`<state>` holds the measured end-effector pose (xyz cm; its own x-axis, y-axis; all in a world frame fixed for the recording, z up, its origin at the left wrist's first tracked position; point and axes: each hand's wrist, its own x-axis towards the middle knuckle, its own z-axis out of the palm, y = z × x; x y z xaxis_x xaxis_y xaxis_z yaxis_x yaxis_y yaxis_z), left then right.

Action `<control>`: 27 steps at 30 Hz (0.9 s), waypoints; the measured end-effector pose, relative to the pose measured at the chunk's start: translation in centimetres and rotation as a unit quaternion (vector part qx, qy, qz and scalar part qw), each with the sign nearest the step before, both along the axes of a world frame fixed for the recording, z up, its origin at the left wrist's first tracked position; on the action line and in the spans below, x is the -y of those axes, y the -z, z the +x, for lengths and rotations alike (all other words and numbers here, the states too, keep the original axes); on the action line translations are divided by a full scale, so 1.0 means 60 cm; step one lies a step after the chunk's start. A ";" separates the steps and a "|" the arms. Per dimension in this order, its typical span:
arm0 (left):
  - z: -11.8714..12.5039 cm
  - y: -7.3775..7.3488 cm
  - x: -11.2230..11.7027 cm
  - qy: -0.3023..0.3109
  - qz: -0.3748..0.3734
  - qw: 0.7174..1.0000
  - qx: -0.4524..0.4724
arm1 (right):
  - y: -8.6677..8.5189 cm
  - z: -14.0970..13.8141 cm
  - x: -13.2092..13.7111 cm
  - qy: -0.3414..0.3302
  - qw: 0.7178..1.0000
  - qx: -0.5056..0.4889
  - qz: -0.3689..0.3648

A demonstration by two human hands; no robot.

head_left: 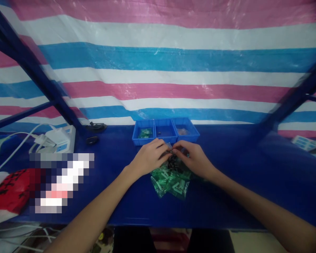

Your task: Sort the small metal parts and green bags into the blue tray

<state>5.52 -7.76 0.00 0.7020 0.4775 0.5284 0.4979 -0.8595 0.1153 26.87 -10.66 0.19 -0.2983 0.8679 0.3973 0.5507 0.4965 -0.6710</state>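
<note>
My left hand (pixel 149 157) and my right hand (pixel 193 159) meet fingertip to fingertip over the blue table (pixel 252 175). Both pinch a small part between them that is too small to name. Just below the fingers lies a heap of small black parts (pixel 173 162). Nearer to me is a pile of green plastic bags (pixel 171 182), partly under my hands.
Three small blue bins stand behind my hands: the left bin (pixel 143 133) holds green bags, the middle bin (pixel 165 131) a few dark bits, the right bin (pixel 185 131) something pale. A white power strip (pixel 60 138) with cables and a red and white bag (pixel 7 193) lie left.
</note>
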 end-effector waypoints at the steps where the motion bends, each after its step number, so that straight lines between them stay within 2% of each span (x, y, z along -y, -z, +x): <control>1: 0.000 0.000 0.000 -0.001 -0.005 1.000 0.005 | 0.000 0.001 -0.001 0.002 1.000 0.002 -0.004; 7: 0.001 0.000 0.001 -0.009 -0.023 1.000 0.008 | 0.001 0.003 -0.006 -0.012 1.000 0.012 -0.018; 19: 0.000 -0.011 0.008 -0.010 -0.007 1.000 -0.013 | -0.012 0.000 0.005 -0.031 0.998 0.035 -0.040; 27: -0.002 -0.009 0.003 0.007 0.021 0.999 -0.032 | -0.009 -0.003 0.005 -0.015 0.999 -0.024 -0.044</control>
